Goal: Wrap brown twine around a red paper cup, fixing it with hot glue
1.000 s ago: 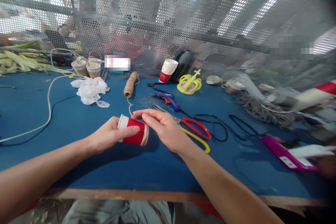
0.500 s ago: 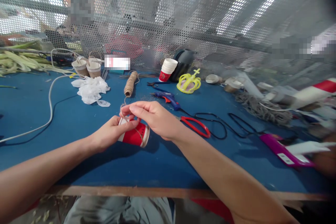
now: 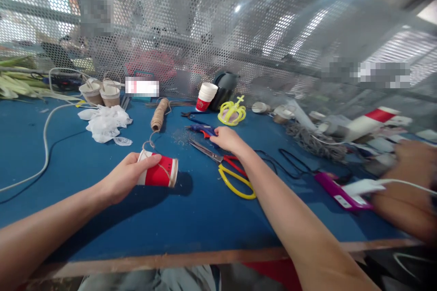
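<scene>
My left hand (image 3: 128, 176) grips a red and white paper cup (image 3: 160, 172) lying on its side above the table, thumb along its wall. Twine (image 3: 149, 142) runs over the cup and back to a twine roll (image 3: 160, 114). Farther forward, my right hand (image 3: 226, 138) has its fingers closed round the handle of a blue hot glue gun (image 3: 200, 128), whose nozzle points left. Below that hand lie scissors (image 3: 236, 183) with one yellow and one red handle loop, partly covered by my right forearm.
At the back stand stacked paper cups (image 3: 206, 96), a dark kettle (image 3: 224, 89) and a yellow crown-shaped piece (image 3: 232, 112). White plastic (image 3: 105, 122) lies left. A purple power strip (image 3: 341, 193) is at right, beside another person's arm (image 3: 403, 191). Pliers (image 3: 194, 116) lie behind the glue gun.
My right hand has left the cup and moved forward and right onto the glue gun. My left hand still holds the cup. The view has shifted right, and the scissors show more.
</scene>
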`<state>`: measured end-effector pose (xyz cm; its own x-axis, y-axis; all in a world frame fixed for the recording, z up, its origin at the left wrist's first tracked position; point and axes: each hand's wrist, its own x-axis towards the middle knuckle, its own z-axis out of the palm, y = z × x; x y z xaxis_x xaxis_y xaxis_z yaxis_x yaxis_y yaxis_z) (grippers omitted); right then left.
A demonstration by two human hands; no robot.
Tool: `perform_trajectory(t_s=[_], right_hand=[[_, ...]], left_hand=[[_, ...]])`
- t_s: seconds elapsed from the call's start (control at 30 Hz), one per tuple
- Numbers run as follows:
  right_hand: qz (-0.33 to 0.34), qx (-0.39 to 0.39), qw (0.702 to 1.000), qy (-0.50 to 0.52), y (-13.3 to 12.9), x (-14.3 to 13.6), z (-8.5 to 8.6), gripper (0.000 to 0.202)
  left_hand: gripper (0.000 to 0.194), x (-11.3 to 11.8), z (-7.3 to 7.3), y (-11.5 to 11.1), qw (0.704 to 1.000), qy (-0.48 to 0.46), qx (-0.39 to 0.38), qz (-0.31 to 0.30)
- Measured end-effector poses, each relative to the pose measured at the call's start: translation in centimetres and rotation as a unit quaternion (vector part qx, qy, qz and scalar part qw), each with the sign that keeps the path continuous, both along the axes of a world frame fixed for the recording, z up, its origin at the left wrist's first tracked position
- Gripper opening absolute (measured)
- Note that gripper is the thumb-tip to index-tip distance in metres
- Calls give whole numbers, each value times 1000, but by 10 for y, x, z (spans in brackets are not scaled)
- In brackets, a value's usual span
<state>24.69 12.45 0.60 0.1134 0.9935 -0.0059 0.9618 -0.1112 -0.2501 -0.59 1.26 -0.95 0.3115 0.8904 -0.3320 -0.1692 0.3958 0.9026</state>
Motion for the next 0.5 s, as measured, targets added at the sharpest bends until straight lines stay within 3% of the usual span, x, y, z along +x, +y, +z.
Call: perform_trajectory(t_s=[0.13, 0.23, 0.33, 0.43, 0.47, 0.5], right_hand=[[-28, -31, 999, -3, 13, 2, -20, 25], [-41, -21, 998, 33, 17, 1, -22, 24], [-34, 18, 995, 96, 6, 0, -12, 29], [7, 58, 982, 181, -22, -3, 9, 35], [31, 65, 972, 224, -33, -5, 16, 29], [70, 52, 941, 328, -45, -7, 24, 22]], left_hand=[[27, -2, -3, 1, 1000, -3, 9, 5], [26, -4, -4, 4, 1000, -8, 16, 5], [25, -5, -3, 7, 1000, -16, 20, 17], [24, -6, 0, 8, 999, -21, 21, 27], [24, -6, 0, 8, 999, -21, 21, 29], [24, -6, 1, 8, 999, -21, 19, 29]])
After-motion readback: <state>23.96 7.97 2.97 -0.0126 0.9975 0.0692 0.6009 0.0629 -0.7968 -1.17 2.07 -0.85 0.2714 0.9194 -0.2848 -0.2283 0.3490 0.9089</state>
